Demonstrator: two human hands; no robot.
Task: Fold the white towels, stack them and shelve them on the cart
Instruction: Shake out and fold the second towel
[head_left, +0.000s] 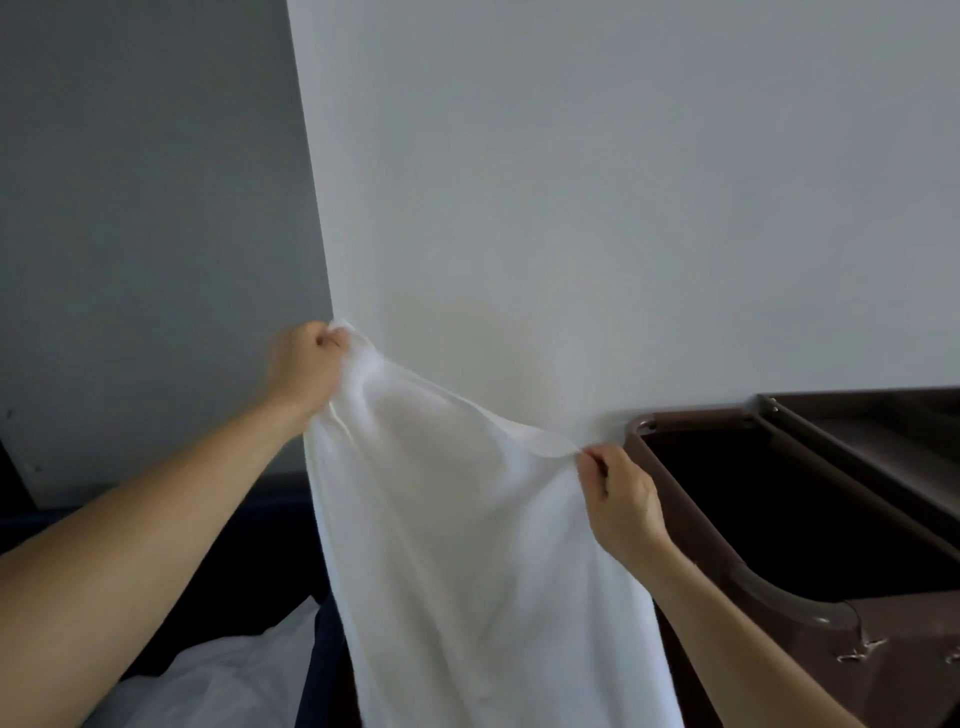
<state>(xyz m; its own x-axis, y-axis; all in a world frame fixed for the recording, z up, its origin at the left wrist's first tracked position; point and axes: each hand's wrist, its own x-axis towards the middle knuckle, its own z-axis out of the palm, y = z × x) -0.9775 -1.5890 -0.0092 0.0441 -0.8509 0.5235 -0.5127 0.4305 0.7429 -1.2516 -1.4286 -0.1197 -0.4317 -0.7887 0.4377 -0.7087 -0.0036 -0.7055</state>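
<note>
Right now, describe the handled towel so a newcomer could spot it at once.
Find the pale wall left of the brown cart. The white towel hangs before it, top edge gripped by left hand and right hand. Unlike the white cloth lying at lower left, it is held up.

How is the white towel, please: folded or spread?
Spread: towel hangs unfolded, top edge held apart by left hand and right hand.

The towel (467, 545) is soft, matt white cloth. The cart (769, 587) at right has smooth brown plastic with a slight sheen. The wall (571, 182) is matt and smooth.
</note>
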